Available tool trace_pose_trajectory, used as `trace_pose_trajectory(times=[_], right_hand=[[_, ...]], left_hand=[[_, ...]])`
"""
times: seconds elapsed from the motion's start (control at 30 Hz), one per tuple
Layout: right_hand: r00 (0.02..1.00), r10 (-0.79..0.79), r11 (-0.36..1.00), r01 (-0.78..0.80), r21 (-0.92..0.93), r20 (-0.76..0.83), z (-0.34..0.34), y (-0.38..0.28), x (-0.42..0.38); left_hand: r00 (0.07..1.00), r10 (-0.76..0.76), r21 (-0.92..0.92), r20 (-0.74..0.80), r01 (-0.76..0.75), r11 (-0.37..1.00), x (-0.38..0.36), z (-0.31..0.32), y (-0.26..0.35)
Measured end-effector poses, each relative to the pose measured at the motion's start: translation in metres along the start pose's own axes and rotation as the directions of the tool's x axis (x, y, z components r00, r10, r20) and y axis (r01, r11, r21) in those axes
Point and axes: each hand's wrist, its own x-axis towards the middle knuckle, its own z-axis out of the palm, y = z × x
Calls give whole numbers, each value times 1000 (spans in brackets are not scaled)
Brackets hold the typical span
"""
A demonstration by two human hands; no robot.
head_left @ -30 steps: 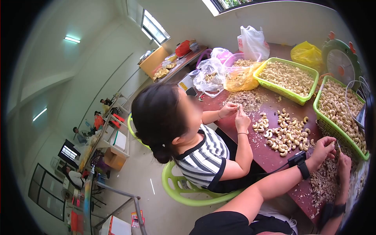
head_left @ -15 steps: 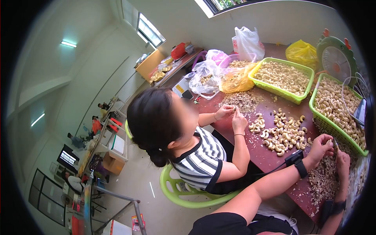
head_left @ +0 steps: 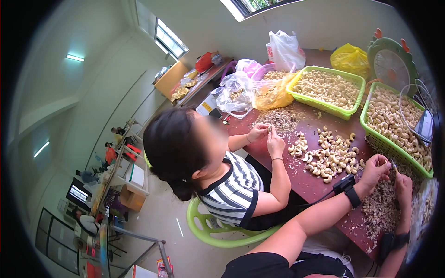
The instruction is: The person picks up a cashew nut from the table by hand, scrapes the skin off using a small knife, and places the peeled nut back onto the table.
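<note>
My left hand (head_left: 373, 171) is closed in a pinch above the dark red table, holding a small pale cashew nut (head_left: 386, 161) mostly covered by the fingertips. Close beside it, my right hand (head_left: 403, 189) is wrapped round a small knife (head_left: 394, 166), its thin blade pointing toward the left fingertips. Under both hands spreads a heap of brown skin scraps (head_left: 379, 208). Loose cashews (head_left: 330, 157) lie on the table left of my left hand. A green basket (head_left: 394, 150) full of cashews stands just beyond my hands.
A co-worker (head_left: 232, 185) in a striped shirt sits at my left on a green chair (head_left: 197, 222), both hands at a small piece. Another green basket (head_left: 324, 111) of cashews, plastic bags (head_left: 283, 50) and a fan (head_left: 393, 65) stand farther back. A phone (head_left: 424, 126) rests on the near basket.
The whole view has shifted slightly, so things sit a little farther left. My hands stay close together, with the knife blade showing more plainly between them.
</note>
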Motion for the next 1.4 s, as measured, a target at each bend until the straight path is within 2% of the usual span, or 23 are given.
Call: trace_pose_trajectory(times=[0.23, 0.4, 0.63, 0.83, 1.03, 1.4], right_hand=[[1000, -8, 1000, 8, -10, -6, -1, 4, 1], [1000, 8, 1000, -8, -6, 10, -2, 6, 1], [1000, -18, 999, 18, -35, 11, -1, -4, -1], [1000, 0, 999, -1, -40, -5, 1, -11, -3], [999, 39, 999, -38, -33, 11, 0, -14, -4], [998, 56, 997, -56, -47, -17, 1, -20, -7]], left_hand=[[1000, -14, 35, 15, 13, 999, 3, -4, -5], [997, -73, -16, -37, 73, 997, 2, -3, -3], [995, -92, -66, -33, 90, 994, 5, -6, -7], [999, -34, -64, -24, 33, 997, 8, -9, -11], [997, -62, -65, 37, 65, 996, 4, -8, -3], [997, -76, -34, 23, 76, 996, 1, -3, 4]])
